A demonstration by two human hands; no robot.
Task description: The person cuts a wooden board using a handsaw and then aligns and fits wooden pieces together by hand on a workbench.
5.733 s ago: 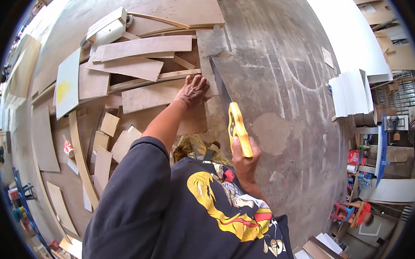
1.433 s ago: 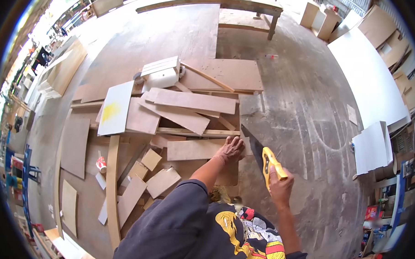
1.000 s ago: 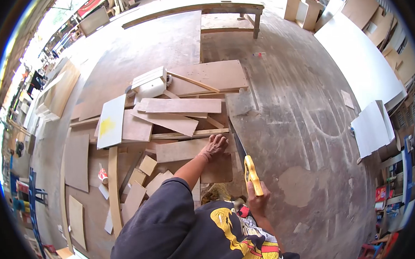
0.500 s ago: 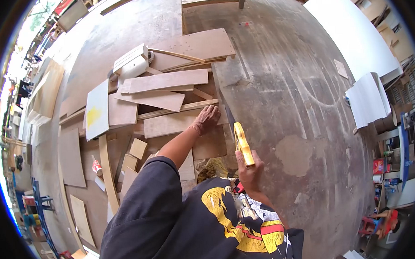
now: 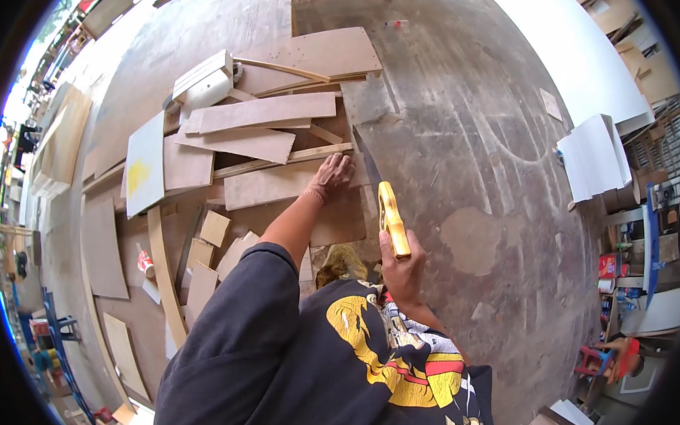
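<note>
My right hand (image 5: 402, 266) is closed round the yellow handle of a handsaw (image 5: 390, 218). The saw's dark blade points up and left, its far end beside the right end of a long wood strip (image 5: 282, 159). On that end of the strip and the plywood piece (image 5: 270, 184) below it, my left hand (image 5: 332, 176) presses down, its fingers curled and close together. Whether its fingers grip the strip is partly hidden. Above lie several overlapping plywood offcuts (image 5: 265, 112).
A white board with a yellow stain (image 5: 145, 164) and a white box-like object (image 5: 204, 82) lie left of the offcuts. A red and white cup (image 5: 146, 263) is at lower left. White panels (image 5: 593, 158) stand at right; a seated person (image 5: 624, 359) is at lower right.
The view has tilted and shifted, so the table at the far end has mostly left the picture. My left hand stays on the wood, while the saw in my right hand has changed angle and position.
</note>
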